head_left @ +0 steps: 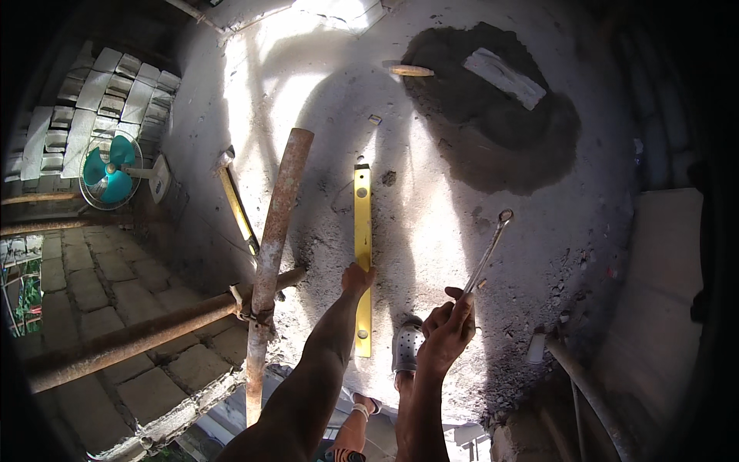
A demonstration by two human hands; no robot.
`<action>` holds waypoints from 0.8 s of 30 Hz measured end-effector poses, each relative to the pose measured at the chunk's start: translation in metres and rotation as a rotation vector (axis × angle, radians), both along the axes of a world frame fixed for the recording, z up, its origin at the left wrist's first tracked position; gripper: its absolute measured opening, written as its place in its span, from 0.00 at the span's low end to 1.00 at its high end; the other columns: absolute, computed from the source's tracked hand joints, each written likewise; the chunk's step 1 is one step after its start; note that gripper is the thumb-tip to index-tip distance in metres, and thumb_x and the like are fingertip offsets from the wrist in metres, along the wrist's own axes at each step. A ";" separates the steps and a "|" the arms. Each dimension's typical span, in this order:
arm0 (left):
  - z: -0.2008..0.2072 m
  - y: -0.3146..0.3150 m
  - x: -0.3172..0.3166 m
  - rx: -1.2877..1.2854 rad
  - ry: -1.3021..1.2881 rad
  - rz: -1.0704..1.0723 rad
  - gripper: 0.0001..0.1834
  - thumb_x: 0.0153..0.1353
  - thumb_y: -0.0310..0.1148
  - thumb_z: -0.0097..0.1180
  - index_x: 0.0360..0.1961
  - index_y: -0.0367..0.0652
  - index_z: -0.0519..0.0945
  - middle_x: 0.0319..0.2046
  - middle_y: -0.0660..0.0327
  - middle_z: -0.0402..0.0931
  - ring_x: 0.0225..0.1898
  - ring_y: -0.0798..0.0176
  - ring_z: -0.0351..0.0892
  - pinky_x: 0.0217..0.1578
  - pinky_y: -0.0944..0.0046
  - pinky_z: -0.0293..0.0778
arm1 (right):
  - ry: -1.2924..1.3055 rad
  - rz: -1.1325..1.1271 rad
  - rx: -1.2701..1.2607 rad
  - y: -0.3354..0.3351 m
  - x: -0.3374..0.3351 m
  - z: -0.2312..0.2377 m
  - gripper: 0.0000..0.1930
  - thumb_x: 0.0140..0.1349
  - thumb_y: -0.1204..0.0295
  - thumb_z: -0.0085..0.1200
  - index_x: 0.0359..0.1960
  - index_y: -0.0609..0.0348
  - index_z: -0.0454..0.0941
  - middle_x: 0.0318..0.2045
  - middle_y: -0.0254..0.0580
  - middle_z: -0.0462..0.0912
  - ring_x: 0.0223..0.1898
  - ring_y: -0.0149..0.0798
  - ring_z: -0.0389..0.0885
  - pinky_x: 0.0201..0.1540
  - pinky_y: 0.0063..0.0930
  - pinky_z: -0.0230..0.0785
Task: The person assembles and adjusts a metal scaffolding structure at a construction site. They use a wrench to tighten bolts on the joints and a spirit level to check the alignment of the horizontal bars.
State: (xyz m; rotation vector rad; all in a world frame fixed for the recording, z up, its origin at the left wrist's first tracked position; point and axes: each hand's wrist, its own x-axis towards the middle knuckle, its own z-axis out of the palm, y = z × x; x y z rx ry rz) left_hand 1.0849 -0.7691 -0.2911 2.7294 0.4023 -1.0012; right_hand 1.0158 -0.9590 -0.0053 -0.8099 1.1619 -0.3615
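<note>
My left hand (356, 279) gripping the yellow spirit level (362, 254) lying on the concrete slab (431, 223), my right hand (449, 327) clenched around a metal wrench (488, 252), rusty scaffold pipe (273, 246) to the left

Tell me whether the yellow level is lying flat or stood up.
Lying flat: the yellow level rests lengthwise on the concrete slab, left hand on it.
</note>
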 end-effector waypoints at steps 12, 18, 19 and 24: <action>0.346 -0.084 0.057 -0.650 -0.416 -0.617 0.11 0.67 0.38 0.59 0.36 0.43 0.75 0.26 0.54 0.79 0.27 0.50 0.82 0.28 0.56 0.77 | 0.545 0.165 -0.067 -0.137 -0.177 -0.080 0.21 0.76 0.52 0.41 0.38 0.57 0.78 0.14 0.29 0.64 0.11 0.26 0.61 0.13 0.24 0.52; 0.598 -0.130 0.139 -0.725 -0.715 -1.306 0.20 0.56 0.43 0.71 0.30 0.44 0.72 0.27 0.59 0.77 0.28 0.55 0.82 0.35 0.56 0.83 | 0.833 0.846 -0.495 -0.170 -0.295 -0.056 0.25 0.75 0.57 0.35 0.35 0.63 0.81 0.33 0.56 0.84 0.39 0.58 0.82 0.44 0.48 0.70; 0.624 -0.143 0.142 -0.720 -0.799 -1.371 0.17 0.59 0.42 0.68 0.34 0.44 0.73 0.28 0.58 0.78 0.30 0.56 0.83 0.34 0.56 0.85 | 0.896 0.796 -0.428 -0.167 -0.315 -0.051 0.25 0.75 0.57 0.35 0.35 0.63 0.82 0.34 0.56 0.84 0.40 0.58 0.82 0.44 0.48 0.70; 0.705 -0.205 0.151 -0.681 -0.819 -1.766 0.13 0.65 0.41 0.63 0.40 0.44 0.76 0.31 0.58 0.79 0.32 0.57 0.85 0.31 0.57 0.88 | 1.053 0.573 -0.253 -0.146 -0.380 -0.021 0.25 0.74 0.57 0.38 0.30 0.65 0.81 0.31 0.57 0.83 0.39 0.61 0.82 0.41 0.51 0.69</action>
